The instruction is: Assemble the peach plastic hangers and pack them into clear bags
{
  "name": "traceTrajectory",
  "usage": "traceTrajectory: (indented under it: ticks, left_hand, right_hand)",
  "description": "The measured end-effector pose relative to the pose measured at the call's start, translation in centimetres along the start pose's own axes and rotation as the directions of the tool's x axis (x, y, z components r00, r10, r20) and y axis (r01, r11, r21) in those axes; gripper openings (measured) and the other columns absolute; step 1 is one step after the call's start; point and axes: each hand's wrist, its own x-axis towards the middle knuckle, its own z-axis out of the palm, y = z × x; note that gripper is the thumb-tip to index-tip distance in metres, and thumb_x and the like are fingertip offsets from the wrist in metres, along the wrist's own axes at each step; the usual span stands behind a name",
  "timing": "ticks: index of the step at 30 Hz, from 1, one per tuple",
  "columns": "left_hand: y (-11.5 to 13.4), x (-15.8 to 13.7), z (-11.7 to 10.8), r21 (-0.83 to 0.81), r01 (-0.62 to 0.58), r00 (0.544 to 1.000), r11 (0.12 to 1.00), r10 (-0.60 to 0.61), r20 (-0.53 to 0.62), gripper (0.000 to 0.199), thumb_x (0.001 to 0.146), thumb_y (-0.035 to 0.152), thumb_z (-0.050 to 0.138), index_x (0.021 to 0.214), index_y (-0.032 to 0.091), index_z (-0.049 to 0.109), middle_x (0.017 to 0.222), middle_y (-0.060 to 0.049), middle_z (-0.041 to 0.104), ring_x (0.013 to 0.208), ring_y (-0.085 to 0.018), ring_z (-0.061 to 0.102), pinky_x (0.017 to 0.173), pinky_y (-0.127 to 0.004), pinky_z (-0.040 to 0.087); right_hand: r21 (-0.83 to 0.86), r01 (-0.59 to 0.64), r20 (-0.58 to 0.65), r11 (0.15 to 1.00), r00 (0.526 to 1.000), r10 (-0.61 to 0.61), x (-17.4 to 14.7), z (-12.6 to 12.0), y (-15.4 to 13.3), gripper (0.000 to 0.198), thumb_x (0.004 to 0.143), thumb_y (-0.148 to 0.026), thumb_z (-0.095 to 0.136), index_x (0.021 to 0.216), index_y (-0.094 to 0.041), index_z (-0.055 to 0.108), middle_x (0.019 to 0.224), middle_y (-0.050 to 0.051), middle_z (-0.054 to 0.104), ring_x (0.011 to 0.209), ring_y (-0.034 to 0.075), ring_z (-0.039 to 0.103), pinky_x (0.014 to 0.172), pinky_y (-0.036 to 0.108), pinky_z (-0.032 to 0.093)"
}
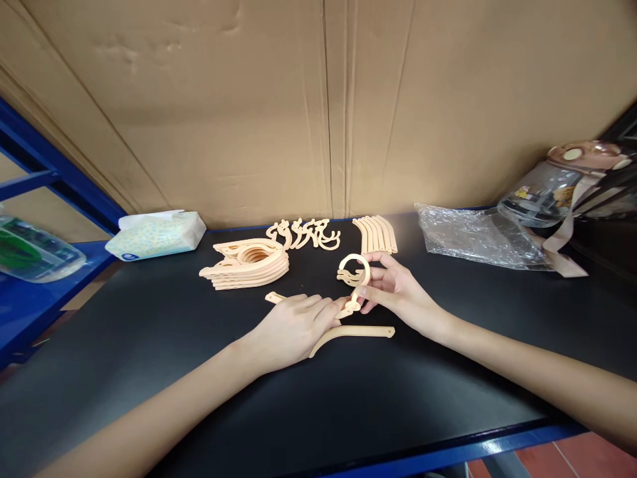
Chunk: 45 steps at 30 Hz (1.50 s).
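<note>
Hook (355, 257) meets arm piece (275, 298)

The right hand (393, 287) pinches the curved hook; the left hand (298, 325) grips the arm piece, ends touching over the bench (348, 398). 1 bent strip (355, 330) lies beside the left hand.

No legible text from here: blue logo (130, 256) on the tissue pack (159, 234), beyond and left of my left hand (301, 325), and bottle (540, 182) prints (523, 192), beyond and right of my right hand (395, 289), too small.
</note>
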Motion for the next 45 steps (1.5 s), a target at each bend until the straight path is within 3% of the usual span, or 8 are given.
traceTrajectory:
  ticks: [6, 15, 23, 30, 36, 41, 43, 45]
  left_hand:
    - [-0.2, 0.0, 0.2, -0.001, 0.013, 1.0, 1.0, -0.013, -0.008, 0.028, 0.102, 0.024, 0.027, 0.111, 0.011, 0.05, 0.076, -0.002, 0.066, 0.061, -0.015, 0.062, 0.054, -0.026, 0.044]
    - [-0.1, -0.2, 0.1, -0.194, 0.129, 0.991, 0.972, -0.118, 0.068, 0.028, 0.101, 0.027, 0.03, 0.102, 0.014, 0.056, 0.073, -0.001, 0.066, 0.061, -0.014, 0.065, 0.052, -0.023, 0.042]
    - [-0.3, -0.2, 0.0, -0.347, 0.278, 0.955, 0.896, -0.221, 0.196, 0.028, 0.1, 0.029, 0.035, 0.114, 0.019, 0.057, 0.089, -0.003, 0.071, 0.076, -0.016, 0.069, 0.062, -0.023, 0.045]
    - [-0.4, -0.2, 0.1, -0.347, 0.283, 0.956, 0.894, -0.233, 0.18, 0.029, 0.1, 0.03, 0.036, 0.12, 0.019, 0.054, 0.094, -0.003, 0.072, 0.075, -0.015, 0.068, 0.062, -0.023, 0.046]
    - [-0.3, -0.2, -0.1, -0.326, 0.331, 0.939, 0.886, -0.276, 0.204, 0.028, 0.099, 0.029, 0.036, 0.122, 0.02, 0.05, 0.08, 0.0, 0.07, 0.063, -0.014, 0.065, 0.053, -0.021, 0.039]
    - [-0.4, 0.1, -1.0, -0.488, 0.499, 0.867, 0.716, -0.407, 0.288, 0.025, 0.095, 0.026, 0.04, 0.12, 0.024, 0.044, 0.078, 0.003, 0.066, 0.065, -0.013, 0.063, 0.058, -0.021, 0.043]
    - [-0.7, 0.2, -1.1, -0.626, 0.554, 0.826, 0.549, -0.459, 0.328, 0.02, 0.094, 0.027, 0.041, 0.113, 0.023, 0.045, 0.083, 0.002, 0.064, 0.066, -0.012, 0.062, 0.061, -0.023, 0.047]
    - [-1.0, 0.2, -1.1, -0.743, 0.575, 0.785, 0.342, -0.484, 0.386, 0.018, 0.093, 0.031, 0.043, 0.107, 0.021, 0.046, 0.088, -0.001, 0.063, 0.065, -0.011, 0.06, 0.056, -0.021, 0.047]
  right_hand:
    - [-0.038, 0.047, 0.017, 0.998, 0.999, -0.046, -0.1, 0.2, -0.1, 0.044, 0.081, -0.025, 0.065, 0.118, -0.025, 0.041, 0.081, -0.003, 0.061, 0.071, 0.012, 0.063, 0.065, 0.028, 0.055]
    - [-0.149, 0.099, -0.01, 0.984, 0.995, -0.101, -0.1, 0.5, 0.1, 0.042, 0.082, -0.027, 0.062, 0.118, -0.024, 0.042, 0.083, -0.003, 0.059, 0.07, 0.012, 0.063, 0.064, 0.03, 0.056]
    - [-0.164, 0.068, -0.042, 0.984, 0.996, -0.076, 0.0, 0.7, 0.1, 0.041, 0.08, -0.028, 0.063, 0.115, -0.023, 0.042, 0.079, -0.003, 0.061, 0.068, 0.013, 0.063, 0.061, 0.03, 0.056]
    - [-0.131, 0.043, -0.044, 0.99, 0.998, -0.049, 0.0, 0.9, 0.2, 0.041, 0.079, -0.029, 0.065, 0.112, -0.023, 0.042, 0.076, -0.004, 0.062, 0.068, 0.014, 0.064, 0.062, 0.031, 0.056]
    - [-0.116, 0.025, -0.047, 0.993, 0.998, -0.03, -0.1, 0.7, 0.4, 0.042, 0.079, -0.032, 0.065, 0.111, -0.024, 0.038, 0.081, -0.002, 0.064, 0.072, 0.014, 0.065, 0.065, 0.031, 0.055]
    - [-0.342, 0.08, -0.128, 0.936, 0.983, -0.131, -0.6, 0.3, 0.3, 0.049, 0.083, -0.037, 0.062, 0.121, -0.026, 0.033, 0.077, -0.005, 0.059, 0.071, 0.014, 0.06, 0.062, 0.028, 0.05]
    - [-0.507, 0.123, -0.103, 0.853, 0.974, -0.202, -0.9, 0.1, 0.0, 0.039, 0.086, -0.035, 0.058, 0.118, -0.026, 0.037, 0.071, -0.006, 0.055, 0.063, 0.013, 0.056, 0.059, 0.027, 0.047]
    - [-0.671, 0.229, 0.048, 0.705, 0.962, -0.268, -1.2, 0.0, -0.3, 0.022, 0.089, -0.031, 0.055, 0.108, -0.025, 0.046, 0.071, -0.005, 0.056, 0.065, 0.012, 0.056, 0.063, 0.027, 0.047]
